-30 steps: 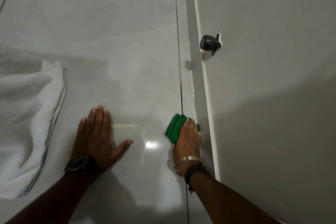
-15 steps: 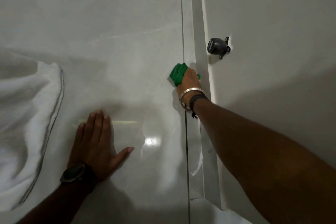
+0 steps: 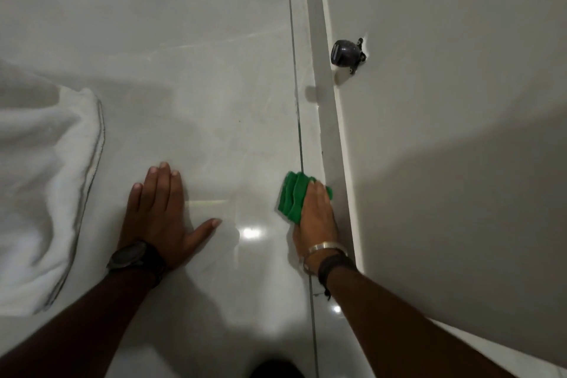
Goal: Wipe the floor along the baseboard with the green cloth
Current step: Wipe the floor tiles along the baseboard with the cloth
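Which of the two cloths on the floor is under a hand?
The green cloth, pressed under the right hand beside the baseboard. The white towel lies untouched, left of the flat left hand.

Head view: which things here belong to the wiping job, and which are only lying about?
Belong to the job:
- green cloth, under the right hand
- floor
- baseboard
- left hand, flat on the floor

Lying about:
- white towel on the floor at the left
- dark doorstop on the wall
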{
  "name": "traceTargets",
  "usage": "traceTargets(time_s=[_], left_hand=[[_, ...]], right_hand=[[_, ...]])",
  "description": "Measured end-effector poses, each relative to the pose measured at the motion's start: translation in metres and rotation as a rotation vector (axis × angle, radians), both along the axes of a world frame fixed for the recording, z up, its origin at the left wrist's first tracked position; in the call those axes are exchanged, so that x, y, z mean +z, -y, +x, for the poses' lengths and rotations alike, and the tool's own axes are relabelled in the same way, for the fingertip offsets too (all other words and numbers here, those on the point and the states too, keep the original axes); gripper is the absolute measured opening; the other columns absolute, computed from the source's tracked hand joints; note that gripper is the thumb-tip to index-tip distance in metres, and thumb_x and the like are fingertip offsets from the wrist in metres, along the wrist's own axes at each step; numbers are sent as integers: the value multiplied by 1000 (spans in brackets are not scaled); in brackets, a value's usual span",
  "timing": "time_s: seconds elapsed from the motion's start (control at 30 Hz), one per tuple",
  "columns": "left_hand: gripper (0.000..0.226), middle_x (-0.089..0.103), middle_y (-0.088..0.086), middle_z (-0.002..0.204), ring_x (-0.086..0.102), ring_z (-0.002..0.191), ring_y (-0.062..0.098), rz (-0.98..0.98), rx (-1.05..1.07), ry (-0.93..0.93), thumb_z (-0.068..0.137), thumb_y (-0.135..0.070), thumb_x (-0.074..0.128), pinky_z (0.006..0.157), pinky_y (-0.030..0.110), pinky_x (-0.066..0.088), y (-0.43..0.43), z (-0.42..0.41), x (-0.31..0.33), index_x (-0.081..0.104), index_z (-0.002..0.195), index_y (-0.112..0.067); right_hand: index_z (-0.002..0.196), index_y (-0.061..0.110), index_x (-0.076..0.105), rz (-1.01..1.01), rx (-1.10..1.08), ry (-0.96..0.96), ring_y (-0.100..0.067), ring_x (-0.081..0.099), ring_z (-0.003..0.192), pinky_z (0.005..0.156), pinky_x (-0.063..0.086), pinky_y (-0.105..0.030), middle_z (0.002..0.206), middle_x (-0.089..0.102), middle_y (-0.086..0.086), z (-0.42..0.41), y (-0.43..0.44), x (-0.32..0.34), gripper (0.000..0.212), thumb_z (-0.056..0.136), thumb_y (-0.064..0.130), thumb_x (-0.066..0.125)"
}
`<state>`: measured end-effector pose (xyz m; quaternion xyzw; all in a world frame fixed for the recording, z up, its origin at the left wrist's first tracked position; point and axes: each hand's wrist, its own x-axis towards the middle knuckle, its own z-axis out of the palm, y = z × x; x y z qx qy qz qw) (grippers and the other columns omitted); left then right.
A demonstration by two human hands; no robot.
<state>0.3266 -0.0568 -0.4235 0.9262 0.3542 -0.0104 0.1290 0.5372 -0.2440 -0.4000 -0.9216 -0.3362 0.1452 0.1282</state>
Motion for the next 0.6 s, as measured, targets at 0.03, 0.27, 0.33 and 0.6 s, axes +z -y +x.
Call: traceTargets(time_s=[0.03,0.27,0.33,0.6], left_hand=[[116,27,30,163,25,151,45,-1,-1,5,79,-83,42,118,59,22,0,0,0,31,154,6],[116,26,29,164,24,152,44,-6,3,5,78,-81,43,120,58,20,3,-2,0,29,154,6],[116,26,29,164,24,152,44,-9,2,-4,78,-81,43,120,58,20,3,-2,0,29,154,6],[114,28,30,163,26,151,45,12,3,35,78,-79,46,119,57,21,3,0,-3,32,153,7]], right_hand=[[145,0,21,6,-8,-7,-31,21,142,119,12,-39,152,27,-18,-14,13,4,80,71,-14,48],[147,4,16,26,-28,-34,-23,9,144,119,9,-40,155,19,-12,-86,87,14,79,73,-15,38],[148,5,15,21,-19,-36,-20,6,144,119,7,-38,155,18,-11,-98,106,8,79,71,-10,25],[142,1,24,-62,-53,1,-30,26,135,108,18,-41,144,35,-19,-99,110,-8,70,72,8,20]])
